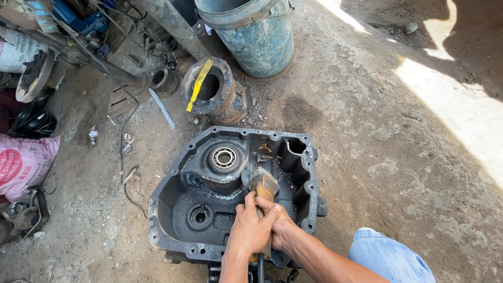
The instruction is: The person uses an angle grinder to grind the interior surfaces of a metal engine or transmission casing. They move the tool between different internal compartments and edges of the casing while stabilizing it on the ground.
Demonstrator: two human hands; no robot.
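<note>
A black cast-metal gear housing [167,194] lies open on the dirt floor, with a shiny bearing [225,158] set in its upper part and a round hole [199,215] lower left. Both my hands grip an orange angle grinder [263,186] held inside the housing. My left hand [250,228] wraps the grinder body from above. My right hand [280,225] clasps it from the right, partly under the left. The grinder's disc touches the inner wall, and a few orange sparks [267,149] fly up from it.
A rusty metal hub [222,99] with a yellow strip stands behind the housing, and a blue-green drum [257,36] behind that. Sacks [23,162], shafts and scrap lie at left. My knee in jeans [390,257] is at lower right. A cable [126,173] trails on the ground.
</note>
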